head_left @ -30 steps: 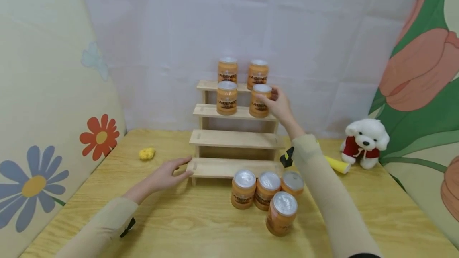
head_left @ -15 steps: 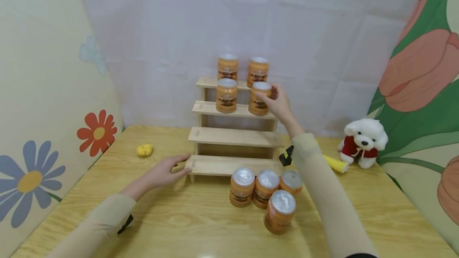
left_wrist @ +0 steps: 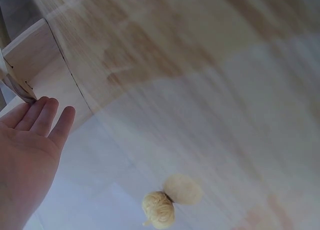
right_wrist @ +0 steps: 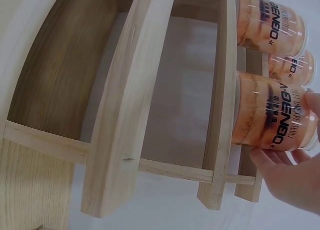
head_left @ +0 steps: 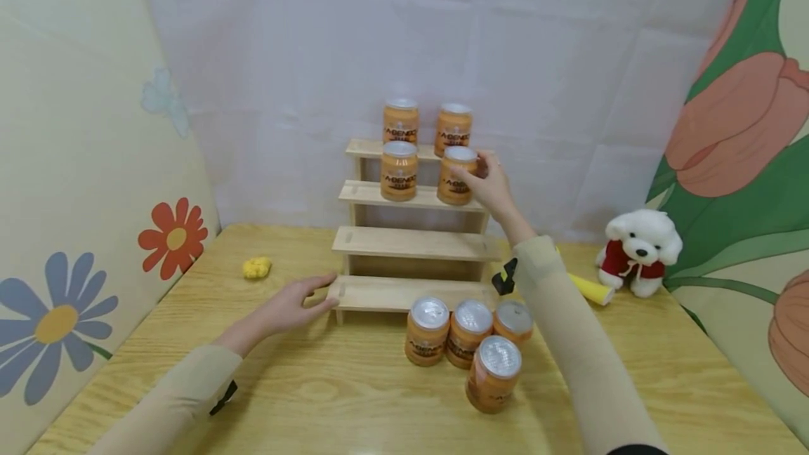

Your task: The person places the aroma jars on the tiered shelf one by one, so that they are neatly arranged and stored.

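Note:
An orange can (head_left: 455,181) stands at the right of the second step from the top of a wooden stepped rack (head_left: 417,242). My right hand (head_left: 493,187) grips it from the right side, thumb in front; the right wrist view shows its base against the board. Another orange can (head_left: 399,173) is to its left, and two more, a left can (head_left: 400,122) and a right can (head_left: 454,128), stand on the top step. My left hand (head_left: 291,307) touches the left end of the lowest step, its fingers (left_wrist: 44,113) fairly straight in the left wrist view.
Several orange cans (head_left: 427,339) stand on the wooden table (head_left: 303,399) before the rack's right front. A yellow ball-like object (head_left: 256,267) lies left. A yellow tube (head_left: 590,289) and a white plush dog (head_left: 641,251) sit to the right. A white cloth (head_left: 316,76) hangs behind.
The view shifts slightly up and down. Both hands keep their places on the can and the rack, and the cans have not visibly moved.

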`<state>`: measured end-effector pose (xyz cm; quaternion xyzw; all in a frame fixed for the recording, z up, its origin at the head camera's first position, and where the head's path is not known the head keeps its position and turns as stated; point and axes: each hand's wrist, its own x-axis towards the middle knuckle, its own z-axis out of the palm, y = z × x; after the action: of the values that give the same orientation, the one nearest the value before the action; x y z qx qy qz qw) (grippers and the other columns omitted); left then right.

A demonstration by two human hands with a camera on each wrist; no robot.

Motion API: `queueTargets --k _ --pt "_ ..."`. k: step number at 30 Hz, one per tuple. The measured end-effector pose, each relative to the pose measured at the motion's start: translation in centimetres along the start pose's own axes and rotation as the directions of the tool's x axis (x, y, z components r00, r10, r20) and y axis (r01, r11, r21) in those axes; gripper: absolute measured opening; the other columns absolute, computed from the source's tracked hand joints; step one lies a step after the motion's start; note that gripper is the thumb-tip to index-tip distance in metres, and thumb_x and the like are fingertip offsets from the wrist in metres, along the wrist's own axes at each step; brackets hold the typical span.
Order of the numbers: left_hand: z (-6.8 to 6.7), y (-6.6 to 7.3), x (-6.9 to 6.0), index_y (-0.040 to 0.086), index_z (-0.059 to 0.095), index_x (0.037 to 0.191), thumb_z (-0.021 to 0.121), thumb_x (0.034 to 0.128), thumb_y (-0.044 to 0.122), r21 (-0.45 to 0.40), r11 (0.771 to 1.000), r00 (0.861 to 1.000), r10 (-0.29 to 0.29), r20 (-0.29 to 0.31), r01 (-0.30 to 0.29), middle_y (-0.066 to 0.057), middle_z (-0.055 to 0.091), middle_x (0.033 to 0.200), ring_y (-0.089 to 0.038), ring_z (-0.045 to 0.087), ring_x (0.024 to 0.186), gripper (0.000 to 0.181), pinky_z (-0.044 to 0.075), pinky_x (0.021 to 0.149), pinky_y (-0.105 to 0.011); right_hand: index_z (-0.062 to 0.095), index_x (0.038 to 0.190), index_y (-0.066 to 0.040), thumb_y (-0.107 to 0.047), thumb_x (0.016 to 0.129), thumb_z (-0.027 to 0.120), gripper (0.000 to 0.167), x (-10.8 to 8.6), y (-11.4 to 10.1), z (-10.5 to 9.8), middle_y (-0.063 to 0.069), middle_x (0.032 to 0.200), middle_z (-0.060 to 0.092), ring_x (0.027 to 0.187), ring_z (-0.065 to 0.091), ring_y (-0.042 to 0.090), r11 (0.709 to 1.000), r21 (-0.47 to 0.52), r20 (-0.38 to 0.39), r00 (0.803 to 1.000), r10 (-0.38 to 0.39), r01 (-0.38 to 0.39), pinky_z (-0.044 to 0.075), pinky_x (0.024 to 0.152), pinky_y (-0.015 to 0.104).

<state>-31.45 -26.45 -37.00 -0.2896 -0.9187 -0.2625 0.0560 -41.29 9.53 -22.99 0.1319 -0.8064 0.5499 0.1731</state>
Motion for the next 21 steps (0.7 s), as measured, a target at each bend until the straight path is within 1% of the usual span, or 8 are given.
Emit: queueTargets --k 3,7,10,14,18,21 --pt "0.0 0.0 0.0 -0.008 0.041 0.137 0.054 0.0956 0.033 -0.006 1.0 1.0 0.002 0.003 -0.002 -0.025 0.046 0.138 -0.042 0.048 0.122 0.06 0.047 0.097 -0.051 0.045 0.136 -0.009 -0.032 0.087 0.067 0.058 0.0 -0.1 -0.1 0.014 0.13 0.05 0.116 0.052 0.028 1.0 0.001 0.013 1.0 0.002 -0.002 0.047 0.099 0.041" --pt "0.0 0.0 0.0 -0.007 0.04 0.138 0.054 0.0955 0.035 -0.018 1.0 1.0 -0.012 0.012 0.012 -0.025 0.045 0.139 -0.042 0.048 0.123 0.061 0.045 0.099 -0.052 0.041 0.141 -0.01 -0.032 0.087 0.067 0.064 -0.3 -0.2 -0.5 0.014 0.136 0.05 0.123 0.05 0.028 0.999 -0.001 0.061 0.997 0.047 -0.047 0.044 0.104 0.04" --pt "0.0 0.0 0.0 -0.005 0.039 0.14 0.054 0.0955 0.036 -0.033 0.999 0.999 -0.025 0.022 0.026 -0.024 0.044 0.14 -0.041 0.047 0.124 0.062 0.044 0.1 -0.052 0.034 0.145 -0.01 -0.035 0.087 0.066 0.071 -0.9 -0.2 -1.1 0.013 0.143 0.043 0.13 0.043 0.028 0.996 -0.013 0.105 0.991 0.087 -0.087 0.039 0.108 0.04" --pt "0.0 0.0 0.1 -0.005 0.037 0.141 0.053 0.0957 0.035 -0.044 0.999 0.999 -0.027 0.027 0.028 -0.023 0.043 0.141 -0.041 0.046 0.125 0.062 0.044 0.1 -0.052 0.029 0.148 -0.01 -0.039 0.088 0.063 0.074 -1.9 0.1 -2.4 0.011 0.151 0.032 0.138 0.033 0.028 0.994 -0.037 0.153 0.982 0.109 -0.105 0.034 0.112 0.042" --pt "-0.1 0.0 0.2 -0.005 0.037 0.141 0.053 0.0957 0.035 -0.048 0.998 0.999 -0.026 0.03 0.027 -0.023 0.043 0.141 -0.041 0.045 0.125 0.062 0.044 0.1 -0.052 0.029 0.148 -0.009 -0.038 0.09 0.062 0.073 -3.1 0.5 -3.7 0.011 0.152 0.03 0.14 0.03 0.027 0.995 -0.04 0.188 0.977 0.098 -0.092 0.031 0.114 0.043" --pt "-0.1 0.0 0.2 -0.004 0.037 0.141 0.053 0.0959 0.036 -0.045 0.999 0.999 -0.026 0.034 0.027 -0.024 0.043 0.141 -0.041 0.045 0.125 0.062 0.045 0.1 -0.052 0.031 0.146 -0.006 -0.033 0.092 0.061 0.068 -4.2 0.7 -4.6 0.013 0.151 0.032 0.139 0.031 0.028 0.997 -0.027 0.206 0.976 0.077 -0.073 0.03 0.115 0.042"
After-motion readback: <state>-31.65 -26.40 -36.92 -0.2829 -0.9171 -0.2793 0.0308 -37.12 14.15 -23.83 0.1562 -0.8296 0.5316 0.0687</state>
